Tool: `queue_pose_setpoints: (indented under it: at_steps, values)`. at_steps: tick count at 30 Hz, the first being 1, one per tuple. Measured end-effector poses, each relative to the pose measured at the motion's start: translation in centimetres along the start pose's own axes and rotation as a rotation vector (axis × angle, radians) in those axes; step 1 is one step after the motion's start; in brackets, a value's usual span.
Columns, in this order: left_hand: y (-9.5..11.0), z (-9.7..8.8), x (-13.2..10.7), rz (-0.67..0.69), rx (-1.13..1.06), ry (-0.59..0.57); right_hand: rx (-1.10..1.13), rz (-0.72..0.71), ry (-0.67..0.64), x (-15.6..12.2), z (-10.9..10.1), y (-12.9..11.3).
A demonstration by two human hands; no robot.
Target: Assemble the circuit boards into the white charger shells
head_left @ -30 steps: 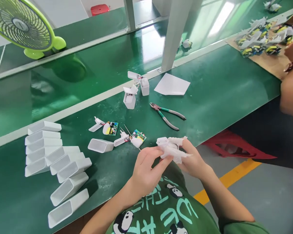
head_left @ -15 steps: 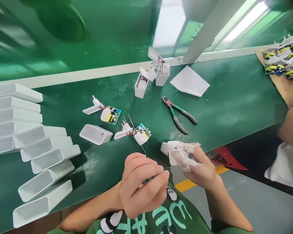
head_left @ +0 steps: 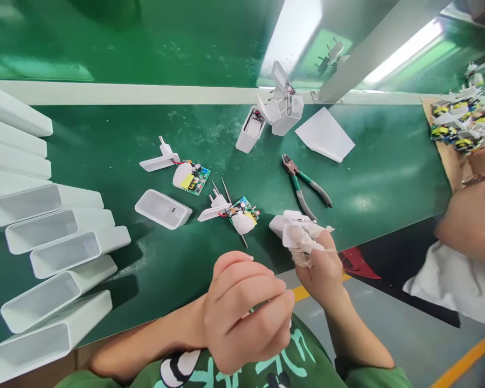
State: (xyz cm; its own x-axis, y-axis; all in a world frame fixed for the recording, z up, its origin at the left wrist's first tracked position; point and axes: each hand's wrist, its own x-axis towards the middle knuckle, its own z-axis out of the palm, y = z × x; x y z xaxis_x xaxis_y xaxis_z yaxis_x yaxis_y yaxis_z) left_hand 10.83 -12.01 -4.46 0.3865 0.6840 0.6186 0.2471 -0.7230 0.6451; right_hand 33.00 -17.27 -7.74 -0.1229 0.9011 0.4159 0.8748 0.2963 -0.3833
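Note:
My left hand (head_left: 248,312) is curled closed in front of my shirt; its palm side is turned away, so whatever it might hold is hidden. In my right hand (head_left: 325,267) is a white plug-in charger (head_left: 285,226), gripped over the bench edge with its metal pins showing. Thin crumpled white material (head_left: 305,245) covers the fingertips of that hand. Just beyond lie diagonal cutters (head_left: 303,180) with green-grey handles. A circuit board with a plug (head_left: 242,214) rests across metal tweezers (head_left: 226,189) to the left.
Another board with plug (head_left: 192,177) lies beside a white case (head_left: 161,209). Two partly assembled chargers (head_left: 253,126) stand at the back by white paper (head_left: 325,134). Several white cases (head_left: 81,237) line the left. A co-worker's arm (head_left: 469,215) reaches towards boards on cardboard (head_left: 438,143).
The view has shifted and tilted. My right hand still grips the charger, now seen slightly higher and nearer the cutters. My left hand stays curled. More of the co-worker's arm shows.

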Motion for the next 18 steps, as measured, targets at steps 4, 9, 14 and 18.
queue_pose_setpoints:
  at_steps: [4,9,14,18]
  values:
    - [-0.2,0.6,0.5,0.063,-0.063,0.102,0.215,0.221,0.058,0.4,-0.2,-1.2]
    - [-0.5,1.5,0.8,-0.073,-0.145,0.025,0.75,0.589,0.045,3.1,-0.4,-4.2]
    - [-0.7,1.5,0.5,-0.103,-0.192,-0.016,1.115,0.718,-0.086,5.7,-0.3,-5.8]
    - [-0.7,1.4,0.4,-0.103,-0.205,-0.014,1.224,0.757,-0.149,6.2,-0.1,-6.0]
